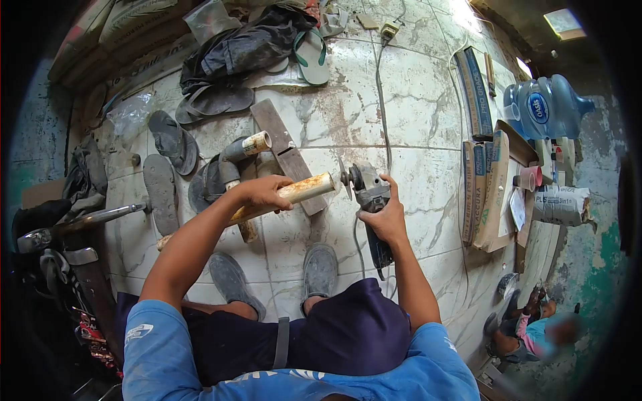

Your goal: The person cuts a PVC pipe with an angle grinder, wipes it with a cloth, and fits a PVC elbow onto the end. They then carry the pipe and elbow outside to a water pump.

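Observation:
My left hand (266, 192) is wrapped round a stained cream pipe (309, 188), which slants up to the right across the middle of the view. In my right hand (388, 217) is an angle grinder (372, 194), gripped at its body with the handle pointing down. Its thin cutting disc (345, 178) stands edge-on close to the pipe's right end. Behind my left hand lies a grey elbow fitting (235, 155) with a short rusty pipe piece (257, 142) in it. A narrow wooden board (291, 160) rests on the floor beyond the pipe.
Slippers (160, 194) and a dark cloth heap (244, 50) lie at upper left. The grinder's cord (380, 87) runs to a socket (389, 31). Tile boxes (488, 187) and a blue water jug (545, 107) line the right. Another person (535, 327) sits at lower right.

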Motion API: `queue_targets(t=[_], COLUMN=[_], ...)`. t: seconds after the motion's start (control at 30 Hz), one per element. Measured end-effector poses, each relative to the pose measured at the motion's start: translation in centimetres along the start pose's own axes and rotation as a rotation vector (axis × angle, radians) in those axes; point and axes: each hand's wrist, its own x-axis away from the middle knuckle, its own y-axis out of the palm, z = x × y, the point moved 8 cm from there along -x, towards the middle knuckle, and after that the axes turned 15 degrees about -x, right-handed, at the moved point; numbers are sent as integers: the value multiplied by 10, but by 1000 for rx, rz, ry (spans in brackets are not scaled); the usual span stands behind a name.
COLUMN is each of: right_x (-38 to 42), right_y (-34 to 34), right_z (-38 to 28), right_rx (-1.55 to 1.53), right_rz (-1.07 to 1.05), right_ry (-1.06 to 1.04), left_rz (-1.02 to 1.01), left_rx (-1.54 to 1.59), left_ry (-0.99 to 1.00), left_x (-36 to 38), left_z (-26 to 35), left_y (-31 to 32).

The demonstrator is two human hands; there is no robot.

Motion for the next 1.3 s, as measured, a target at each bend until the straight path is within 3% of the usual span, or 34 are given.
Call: queue_targets(t=[0.3, 1.3], right_x=[-1, 1], right_y=[12, 21], right_z=[-2, 12], right_rx=[25, 73], right_rz=[-38, -46], right_ry=[26, 47], left_rz=[140, 246], left_rx=[-158, -399], left_ry=[17, 8], left_x=[-1, -11], left_z=[12, 13], left_y=[1, 5])
